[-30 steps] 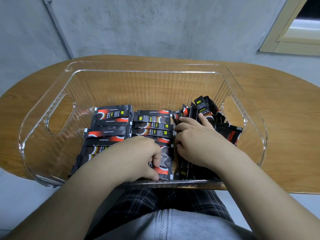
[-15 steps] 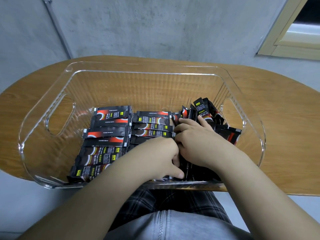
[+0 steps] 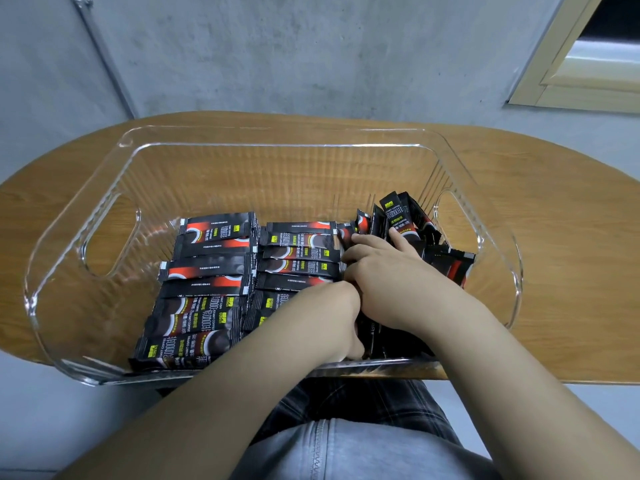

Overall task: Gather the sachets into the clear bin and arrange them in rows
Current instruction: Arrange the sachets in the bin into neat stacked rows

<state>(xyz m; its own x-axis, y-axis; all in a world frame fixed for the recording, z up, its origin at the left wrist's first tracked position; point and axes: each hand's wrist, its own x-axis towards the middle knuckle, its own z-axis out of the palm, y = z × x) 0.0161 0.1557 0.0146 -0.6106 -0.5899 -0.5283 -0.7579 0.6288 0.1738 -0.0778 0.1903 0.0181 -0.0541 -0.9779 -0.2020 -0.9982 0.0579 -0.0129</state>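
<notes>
Crowding the bin [image 3: 498, 216], hands [image 3: 384, 271] seemingly hide sachets [image 3: 207, 292].

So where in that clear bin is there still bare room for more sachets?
The far half of the clear bin is bare floor, between its far wall and the two flat rows of sachets. A bare strip also runs by the left handle cutout. The near right is crowded: both hands, left and right, work among the upright sachets.
</notes>
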